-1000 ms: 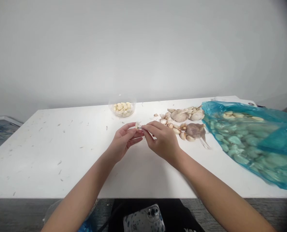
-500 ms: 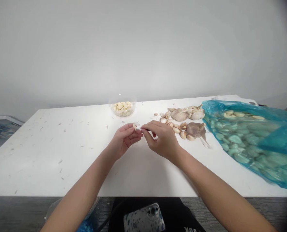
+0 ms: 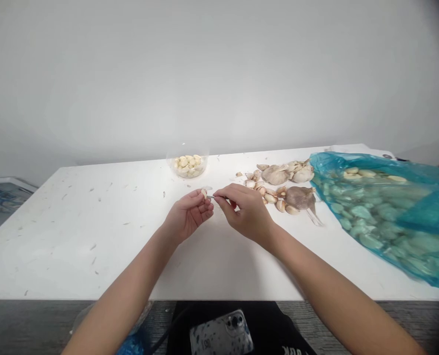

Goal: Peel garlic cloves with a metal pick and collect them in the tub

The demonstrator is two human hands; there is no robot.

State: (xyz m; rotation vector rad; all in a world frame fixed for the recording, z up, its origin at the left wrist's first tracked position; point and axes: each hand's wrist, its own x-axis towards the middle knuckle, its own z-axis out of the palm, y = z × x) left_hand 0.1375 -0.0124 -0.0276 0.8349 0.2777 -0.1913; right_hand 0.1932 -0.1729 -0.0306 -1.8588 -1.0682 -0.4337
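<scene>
My left hand (image 3: 188, 213) is curled around a pale garlic clove (image 3: 203, 193), pinching it between thumb and fingertips. My right hand (image 3: 246, 209) pinches a thin metal pick (image 3: 216, 197), and its tip reaches the clove. The tool's shape is mostly hidden by my fingers. Just beyond my right hand lie loose unpeeled garlic cloves (image 3: 270, 198), and a papery garlic bulb (image 3: 299, 197) sits to their right. Neither hand touches them.
A clear bowl (image 3: 188, 166) of peeled cloves stands at the white table's (image 3: 75, 241) far edge. A blue plastic bag (image 3: 385, 222) of garlic lies at the right. Garlic skins (image 3: 288, 172) are heaped behind the bulb, and a phone (image 3: 221, 334) lies below the table's near edge.
Both hands have drawn slightly closer together and to the left, carrying the clove leftward. The pick stays against the clove. The bowl, bulb and bag have not shifted on the table.
</scene>
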